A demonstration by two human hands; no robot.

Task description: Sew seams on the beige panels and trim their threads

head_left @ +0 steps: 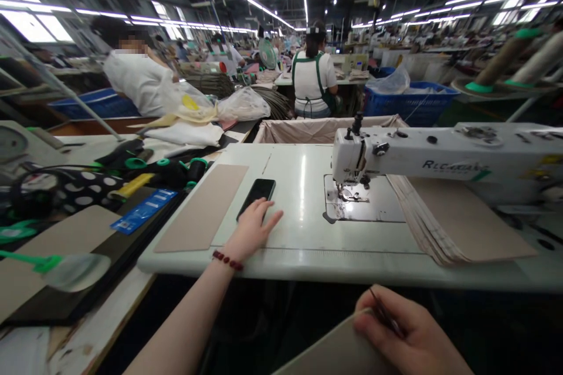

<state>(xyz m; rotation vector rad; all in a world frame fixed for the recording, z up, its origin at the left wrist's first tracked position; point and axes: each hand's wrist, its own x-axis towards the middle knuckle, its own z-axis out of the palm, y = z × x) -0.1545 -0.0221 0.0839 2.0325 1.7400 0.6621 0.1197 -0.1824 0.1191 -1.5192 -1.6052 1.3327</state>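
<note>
My left hand (253, 225), a dark red bead bracelet on its wrist, rests with fingers spread at the lower end of a black phone (259, 190). The phone lies on the pale sewing table (285, 234), its screen dark. Below the table's front edge, my right hand (398, 328) is closed, pinching the corner of a beige panel (338, 348). A thin dark metal tool (385, 312) also sits in that hand; its kind is not clear. Another beige panel (204, 205) lies flat left of the phone.
A white sewing machine (409, 152) stands at the right, with a stack of beige panels (470, 222) under its arm. Black thread spools (196, 171) and a blue packet (143, 211) lie on the left bench. Two co-workers and a blue crate (407, 102) are beyond the table.
</note>
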